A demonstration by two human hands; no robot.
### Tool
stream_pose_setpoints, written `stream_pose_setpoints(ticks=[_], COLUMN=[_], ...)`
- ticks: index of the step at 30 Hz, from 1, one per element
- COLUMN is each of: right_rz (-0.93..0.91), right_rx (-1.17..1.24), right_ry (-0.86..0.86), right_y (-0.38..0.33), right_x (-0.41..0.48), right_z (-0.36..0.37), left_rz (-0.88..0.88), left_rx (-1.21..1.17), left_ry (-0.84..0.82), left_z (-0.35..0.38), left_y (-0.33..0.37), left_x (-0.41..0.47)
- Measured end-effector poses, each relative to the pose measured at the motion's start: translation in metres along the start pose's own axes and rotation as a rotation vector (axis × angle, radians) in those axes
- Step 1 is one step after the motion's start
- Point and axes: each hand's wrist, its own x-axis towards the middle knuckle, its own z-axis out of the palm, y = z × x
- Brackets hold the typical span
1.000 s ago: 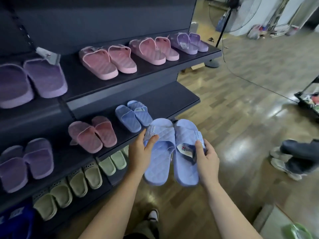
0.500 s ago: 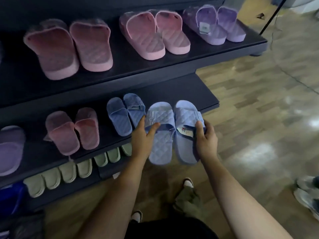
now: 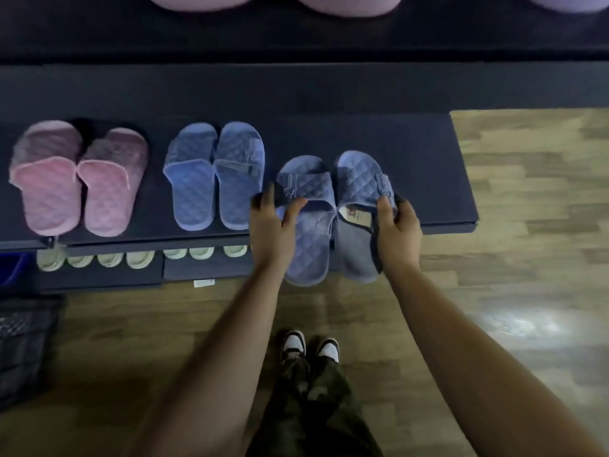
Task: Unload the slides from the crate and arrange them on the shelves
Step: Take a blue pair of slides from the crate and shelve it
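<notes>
The left hand (image 3: 270, 222) and right hand (image 3: 397, 225) each pinch 1 strap of the blue slides (image 3: 309, 245), toes over the shelf (image 3: 421, 153), heels overhanging, likely to align them beside the shelved blue pair (image 3: 214, 176).

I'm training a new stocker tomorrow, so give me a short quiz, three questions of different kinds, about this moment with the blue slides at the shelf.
1. True or false: the held blue pair lies wholly on the middle shelf.
2. Which pair sits directly beside the held pair on that shelf? A: a pink pair. B: another blue pair. C: a pale green pair.
3. Fill in: the paper tag lies by the ____ hand.

Key
1. False: its heels overhang the front edge.
2. B.
3. Right: the right hand grips the tagged slide, and the left hand grips the other.
</notes>
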Motion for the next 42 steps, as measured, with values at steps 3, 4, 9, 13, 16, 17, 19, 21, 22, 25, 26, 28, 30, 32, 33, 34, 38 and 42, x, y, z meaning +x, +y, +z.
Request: stream_pose_setpoints(ticks=[3,4,9,13,16,17,19,21,22,25,26,28,30,32,33,34,38,42], right_rz=[0.014,0.015,-0.033,-0.073,-0.077,-0.077,-0.083,-0.105,-0.117,-0.153,-0.169,-0.204,-0.233,-0.245,-0.239,-0.228,-0.204,-0.233], right_rx=[0.0,0.0,-0.064,-0.081,-0.036,-0.021,-0.008,-0.006,-0.005,-0.01,-0.016,-0.031,-0.037,-0.032,-0.029,-0.024,-0.003,-0.081], right_ry=[-0.014,-0.012,-0.001,0.051,0.1,0.11,0.126,0.132,0.131,0.125,0.128,0.138,0.141,0.127,0.108,0.078,-0.064,-0.081], right_y=[0.017,0.026,0.044,0.045,0.048,0.049,0.049,0.049,0.049,0.046,0.046,0.045,0.044,0.044,0.043,0.043,0.04,0.04], right_x=[0.038,0.052,0.092,0.109,0.111,0.111,0.112,0.115,0.117,0.123,0.126,0.131,0.136,0.142,0.145,0.148,0.154,0.149], right_z=[0.011,0.016,0.038,0.053,0.06,0.062,0.063,0.064,0.064,0.066,0.067,0.07,0.071,0.072,0.071,0.071,0.068,0.062], left_rz=[-0.014,-0.018,-0.006,-0.005,0.006,0.015,0.025,0.031,0.031,0.048,0.054,0.065,0.081,0.081,0.069,0.05,0.027,0.032], left_rx=[-0.003,-0.003,0.025,0.032,0.038,0.041,0.049,0.062,0.07,0.096,0.101,0.116,0.148,0.191,0.213,0.231,0.276,0.284], left_ry=[-0.019,-0.02,0.027,0.037,0.073,0.077,0.075,0.072,0.071,0.086,0.091,0.102,0.128,0.155,0.16,0.16,0.128,0.071], left_z=[0.036,0.049,0.082,0.098,0.104,0.105,0.106,0.107,0.108,0.11,0.111,0.113,0.116,0.118,0.12,0.121,0.121,0.112], left_y=[-0.019,-0.026,-0.048,-0.061,-0.064,-0.064,-0.066,-0.067,-0.067,-0.065,-0.064,-0.064,-0.063,-0.06,-0.057,-0.055,-0.052,-0.052], left_x=[0.023,0.033,0.061,0.075,0.078,0.079,0.083,0.088,0.091,0.1,0.103,0.107,0.109,0.112,0.114,0.116,0.122,0.119])
